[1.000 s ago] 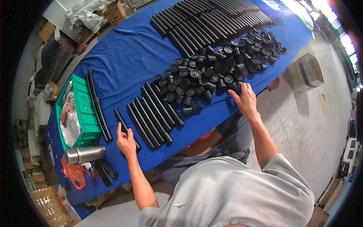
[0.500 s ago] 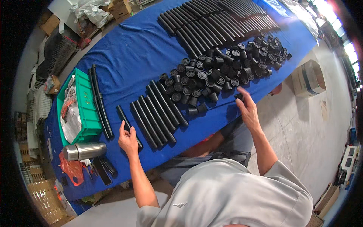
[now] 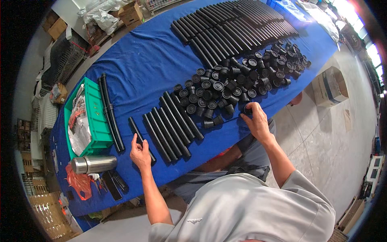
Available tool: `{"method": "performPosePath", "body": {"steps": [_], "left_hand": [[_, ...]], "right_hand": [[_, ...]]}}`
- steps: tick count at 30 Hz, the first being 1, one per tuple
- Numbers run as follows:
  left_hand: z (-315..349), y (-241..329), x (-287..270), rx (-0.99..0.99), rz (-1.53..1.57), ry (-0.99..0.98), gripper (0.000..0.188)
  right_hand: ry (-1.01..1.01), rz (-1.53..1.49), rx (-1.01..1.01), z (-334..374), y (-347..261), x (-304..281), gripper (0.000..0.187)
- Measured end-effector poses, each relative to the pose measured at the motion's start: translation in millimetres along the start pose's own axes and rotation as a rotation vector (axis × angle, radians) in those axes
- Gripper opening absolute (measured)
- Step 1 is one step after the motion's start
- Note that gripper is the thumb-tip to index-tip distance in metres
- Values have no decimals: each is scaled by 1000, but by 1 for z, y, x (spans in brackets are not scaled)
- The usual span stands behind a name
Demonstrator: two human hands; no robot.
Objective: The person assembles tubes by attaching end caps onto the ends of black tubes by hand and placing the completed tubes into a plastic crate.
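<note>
My left hand (image 3: 141,155) rests on a short black tube (image 3: 134,126) that lies on the blue cloth, its forefinger and thumb on either side of the tube. My right hand (image 3: 259,124) has its fingers closed round a black rubber end cap (image 3: 248,109), mostly covered by them, at the near edge of the pile. Many similar round black caps (image 3: 218,86) are heaped ahead of that hand. Between my hands, several black tubes (image 3: 171,131) lie side by side in a slanting row.
Long rows of black tubes (image 3: 217,34) cover the table's far part. At left stand a green crate (image 3: 100,129) holding papers, two longer black tubes (image 3: 109,109), a steel flask (image 3: 94,164), a red plastic bag (image 3: 79,181) and a phone (image 3: 111,186). A cardboard box (image 3: 331,86) sits on the floor at right.
My right hand has come left and down toward the near edge of the cap pile, its fingers drawn in round a cap. The left hand stays at the same tube; the whole view has shifted slightly.
</note>
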State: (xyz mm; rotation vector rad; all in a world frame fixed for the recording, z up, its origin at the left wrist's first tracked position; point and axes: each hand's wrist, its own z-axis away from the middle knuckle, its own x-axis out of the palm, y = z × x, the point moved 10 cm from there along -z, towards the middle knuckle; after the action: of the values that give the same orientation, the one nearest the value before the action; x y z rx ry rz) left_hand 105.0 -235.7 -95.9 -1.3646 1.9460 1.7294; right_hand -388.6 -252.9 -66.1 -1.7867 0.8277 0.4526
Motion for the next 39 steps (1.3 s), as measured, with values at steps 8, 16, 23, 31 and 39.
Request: {"method": "performPosePath", "body": {"steps": [8, 16, 23, 31, 39], "left_hand": [[1, 2, 1, 3, 9, 1, 46], [3, -4, -8, -49, 49, 1, 49], [3, 25, -17, 154, 120, 95, 27], [101, 113, -66, -49, 152, -9, 27], [166, 148, -26, -7, 44, -561, 39]], "right_hand": [[-110, 133, 90, -7, 11, 14, 43], [59, 75, 99, 8, -4, -13, 47], [-348, -312, -119, 72, -100, 15, 31], [-878, -866, -66, 105, -176, 95, 71], [-787, -1109, -23, 103, -174, 84, 34]]}}
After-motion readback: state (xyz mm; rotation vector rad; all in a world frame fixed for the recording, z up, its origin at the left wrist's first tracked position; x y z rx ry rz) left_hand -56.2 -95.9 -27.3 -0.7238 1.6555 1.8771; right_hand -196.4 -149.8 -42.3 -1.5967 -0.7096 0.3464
